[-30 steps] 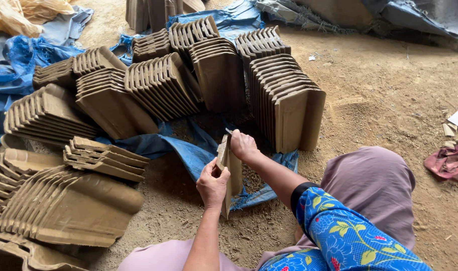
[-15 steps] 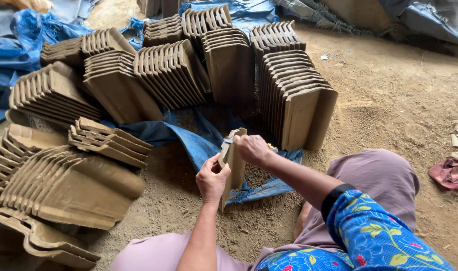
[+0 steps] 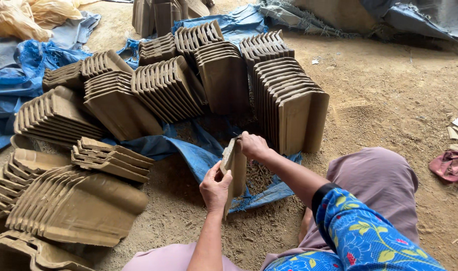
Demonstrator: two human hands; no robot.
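Observation:
A brown unfired clay roof tile (image 3: 235, 168) stands on edge in front of me, over a blue tarp (image 3: 194, 150). My left hand (image 3: 215, 188) grips its lower near edge. My right hand (image 3: 252, 145) is closed at the tile's top edge; whether it holds a small tool I cannot tell. Clay shavings (image 3: 261, 175) lie on the tarp just beneath the tile. My right sleeve is blue with a floral print.
Rows of similar clay tiles stand upright behind the tarp (image 3: 289, 100) and lie stacked at the left (image 3: 73, 200). The ground is bare dirt (image 3: 389, 100). A pink cloth (image 3: 452, 165) lies at the right edge. Crumpled sacks (image 3: 33, 15) sit top left.
The camera view shifted slightly. Both hands stay on the upright tile; the right hand has slid a little along its top edge.

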